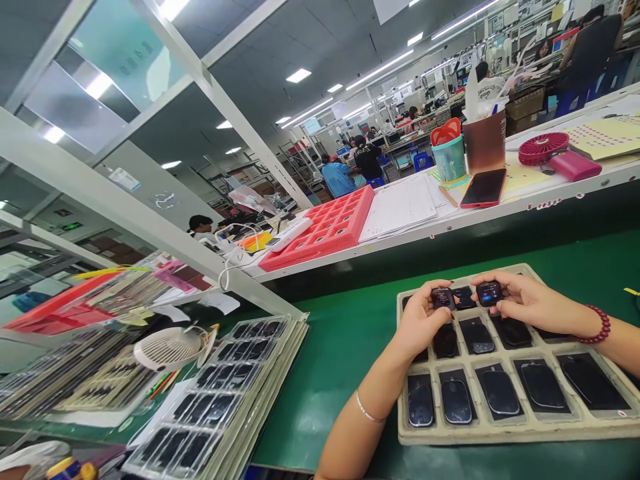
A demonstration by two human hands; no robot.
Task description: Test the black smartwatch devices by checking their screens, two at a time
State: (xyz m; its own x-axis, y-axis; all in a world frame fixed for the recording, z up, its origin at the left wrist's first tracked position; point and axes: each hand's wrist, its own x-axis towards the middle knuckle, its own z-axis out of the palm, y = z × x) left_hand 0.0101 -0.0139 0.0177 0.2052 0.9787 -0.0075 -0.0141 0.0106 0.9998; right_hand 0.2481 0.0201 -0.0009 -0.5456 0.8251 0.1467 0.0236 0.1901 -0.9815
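My left hand (424, 319) pinches a small smartwatch (442, 299) with a lit dark screen between thumb and fingers. A second lit smartwatch (489, 293) is gripped at its right edge by my right hand (525, 301). Both watches are held over the far rows of a beige moulded tray (480, 437). The tray's pockets hold several dark watch units with rounded screens, such as one in the front row (456, 399). My hands and forearms cover part of the back pockets.
Stacked trays of dark units (215, 393) and a white fan (170, 348) stand left on the green bench (310, 400). Along the raised shelf lie a red foam tray (325, 227), papers (400, 207), a phone (483, 188), cups and a pink fan (544, 148). People sit farther back.
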